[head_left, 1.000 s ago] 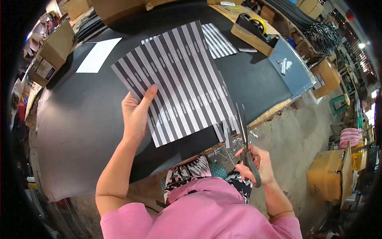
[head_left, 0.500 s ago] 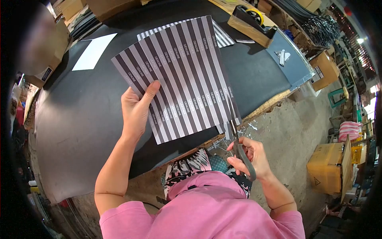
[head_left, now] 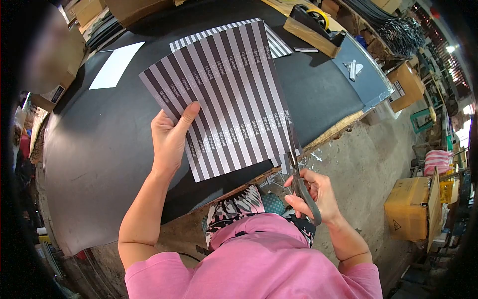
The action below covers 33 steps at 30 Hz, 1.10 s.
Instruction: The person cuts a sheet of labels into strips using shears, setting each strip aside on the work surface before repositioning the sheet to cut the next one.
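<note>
The left hand (head_left: 172,137) pinches a black-and-grey striped rectangular sheet (head_left: 224,99), thumb uppermost, above the dark-covered bench (head_left: 89,149); the right hand (head_left: 316,197), gripping dark-handled metal scissors (head_left: 298,182), has brought the blades to the nearer edge, apparently within cutting reach.

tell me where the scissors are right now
In the head view, the scissors are right of centre, in the right hand, their blades at the lower right edge of the striped sheet that the left hand holds.

Striped sheet (head_left: 226,102), scissors (head_left: 301,188) at its edge
</note>
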Motion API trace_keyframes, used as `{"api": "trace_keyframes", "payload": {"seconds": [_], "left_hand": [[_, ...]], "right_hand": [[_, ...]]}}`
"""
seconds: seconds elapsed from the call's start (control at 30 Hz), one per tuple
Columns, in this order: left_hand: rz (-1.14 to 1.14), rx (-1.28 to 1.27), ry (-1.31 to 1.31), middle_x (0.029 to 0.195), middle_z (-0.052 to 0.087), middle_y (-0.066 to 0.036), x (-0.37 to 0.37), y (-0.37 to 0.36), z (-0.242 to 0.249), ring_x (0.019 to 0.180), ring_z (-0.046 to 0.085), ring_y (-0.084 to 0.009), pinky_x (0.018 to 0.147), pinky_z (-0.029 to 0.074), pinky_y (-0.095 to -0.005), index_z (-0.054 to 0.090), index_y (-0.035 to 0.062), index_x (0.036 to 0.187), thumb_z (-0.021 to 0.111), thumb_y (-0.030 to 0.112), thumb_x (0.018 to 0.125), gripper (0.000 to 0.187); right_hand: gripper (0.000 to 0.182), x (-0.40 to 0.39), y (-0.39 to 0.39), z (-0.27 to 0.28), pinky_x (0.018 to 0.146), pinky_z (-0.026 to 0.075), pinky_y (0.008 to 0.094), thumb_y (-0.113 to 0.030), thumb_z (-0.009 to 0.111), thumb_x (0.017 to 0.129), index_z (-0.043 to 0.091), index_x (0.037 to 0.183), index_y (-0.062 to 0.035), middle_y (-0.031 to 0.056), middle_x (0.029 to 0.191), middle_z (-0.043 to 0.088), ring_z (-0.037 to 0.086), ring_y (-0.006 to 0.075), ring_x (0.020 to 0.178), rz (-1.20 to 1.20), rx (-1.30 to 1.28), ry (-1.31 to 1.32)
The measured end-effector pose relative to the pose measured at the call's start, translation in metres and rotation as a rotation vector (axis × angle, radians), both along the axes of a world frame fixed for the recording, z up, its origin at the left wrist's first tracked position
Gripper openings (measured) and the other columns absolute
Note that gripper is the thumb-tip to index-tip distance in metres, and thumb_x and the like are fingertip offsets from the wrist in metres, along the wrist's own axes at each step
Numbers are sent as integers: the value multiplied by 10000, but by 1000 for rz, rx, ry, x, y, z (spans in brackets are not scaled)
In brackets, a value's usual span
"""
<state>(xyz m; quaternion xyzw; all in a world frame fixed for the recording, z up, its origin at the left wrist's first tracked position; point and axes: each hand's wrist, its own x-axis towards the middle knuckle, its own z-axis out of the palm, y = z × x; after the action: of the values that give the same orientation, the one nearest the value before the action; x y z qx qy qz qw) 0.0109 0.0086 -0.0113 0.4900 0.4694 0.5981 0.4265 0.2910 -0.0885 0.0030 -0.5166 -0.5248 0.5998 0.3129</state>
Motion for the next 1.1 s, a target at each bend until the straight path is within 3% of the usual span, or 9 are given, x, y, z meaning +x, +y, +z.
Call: {"api": "trace_keyframes", "payload": {"seconds": [0.67, 0.77, 0.83, 1.1], "left_hand": [[-1, 15, 30, 843, 673, -95, 0, -1, -1, 697, 629, -108, 668, 483, -211, 631, 24, 874, 675, 232, 823, 218], [-5, -3, 2, 851, 672, -98, 1, -1, 0, 711, 630, -107, 675, 484, -211, 630, 15, 890, 673, 227, 826, 225], [-34, -31, -52, 867, 669, -105, 1, 0, 0, 726, 631, -108, 681, 488, -215, 625, 5, 911, 670, 222, 831, 236], [-58, -106, -149, 886, 664, -113, 3, -1, 2, 730, 635, -102, 668, 505, -217, 606, -2, 948, 650, 187, 849, 218]], "right_hand": [[271, 1, -1, -5, 399, 389, 181, -50, 674, 743, 531, 946, 61, 31, 580, 548, 524, 57, 449, 12, 49, -4], [256, 0, -2, -4, 397, 388, 181, -46, 666, 750, 533, 940, 61, 30, 589, 547, 520, 58, 447, 1, 51, 12], [278, -1, -3, -2, 462, 361, 158, -97, 715, 740, 543, 924, 21, -29, 604, 525, 479, 6, 521, -47, -6, 7], [229, -3, -3, 2, 443, 359, 159, -55, 693, 754, 542, 909, 20, -22, 608, 529, 477, 9, 498, -67, -9, 25]]}}
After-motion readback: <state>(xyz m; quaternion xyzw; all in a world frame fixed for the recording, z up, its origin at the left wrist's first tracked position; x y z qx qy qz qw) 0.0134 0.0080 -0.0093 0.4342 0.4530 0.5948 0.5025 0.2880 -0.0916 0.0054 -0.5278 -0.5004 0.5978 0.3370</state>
